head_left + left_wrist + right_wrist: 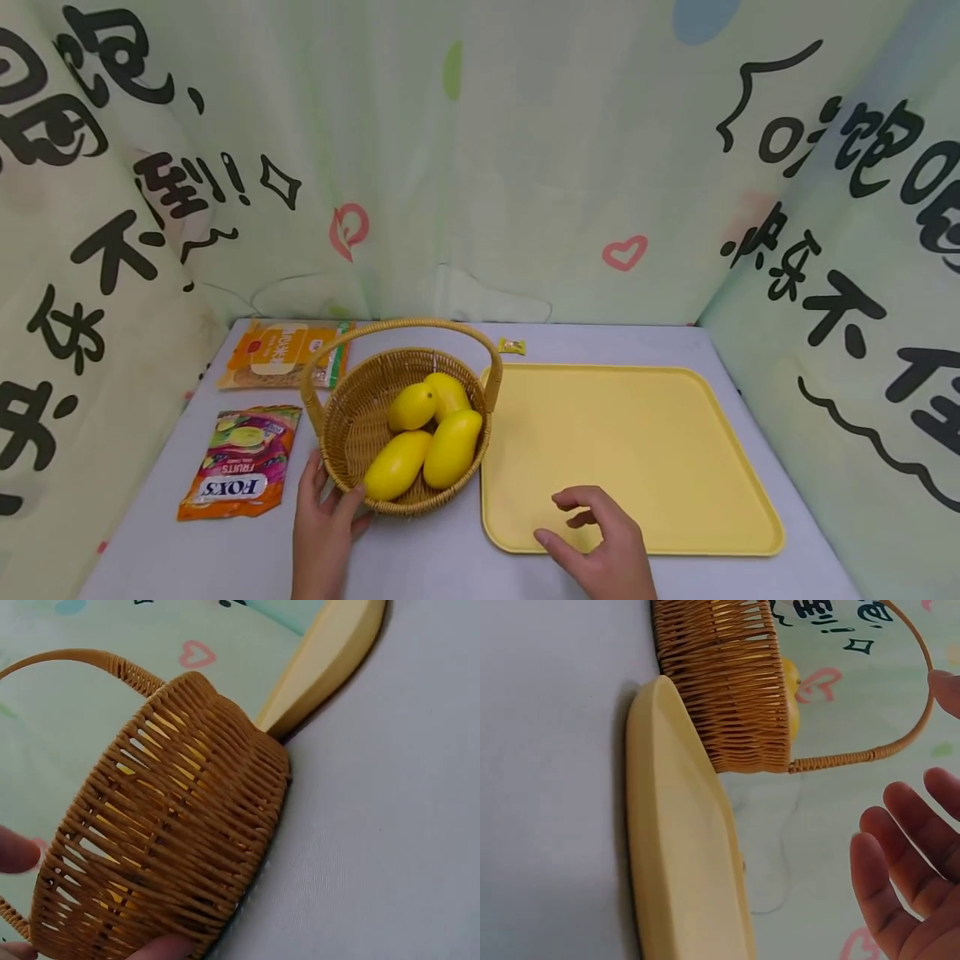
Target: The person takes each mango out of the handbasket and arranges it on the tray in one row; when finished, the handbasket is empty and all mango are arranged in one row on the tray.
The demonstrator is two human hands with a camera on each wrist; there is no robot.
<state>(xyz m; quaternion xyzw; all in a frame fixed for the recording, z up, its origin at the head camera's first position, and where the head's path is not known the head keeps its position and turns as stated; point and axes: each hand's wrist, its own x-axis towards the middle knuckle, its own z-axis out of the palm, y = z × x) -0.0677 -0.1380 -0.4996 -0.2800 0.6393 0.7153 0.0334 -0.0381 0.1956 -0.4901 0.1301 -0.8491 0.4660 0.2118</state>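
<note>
A woven wicker basket (341, 417) with an arched handle (420, 323) stands left of the yellow tray (637, 458). Several smooth yellow fruits (452, 450) lie inside it. My left hand (322, 525) is at the basket's near left side, fingers spread and the thumb close to the rim. In the left wrist view its fingertips (166, 948) show beside the woven wall of the basket (172, 817). Over the tray's near edge hovers my right hand (600, 542), fingers loosely bent apart from the thumb, holding nothing. The right wrist view shows those fingers (907, 855) parted.
A purple and orange FOX'S candy bag (240, 462) lies left of the basket. Behind it is an orange food packet (277, 357), partly covered by the basket handle. A small yellow wrapped candy (512, 346) rests beyond the tray. Printed curtains surround the white table (420, 567).
</note>
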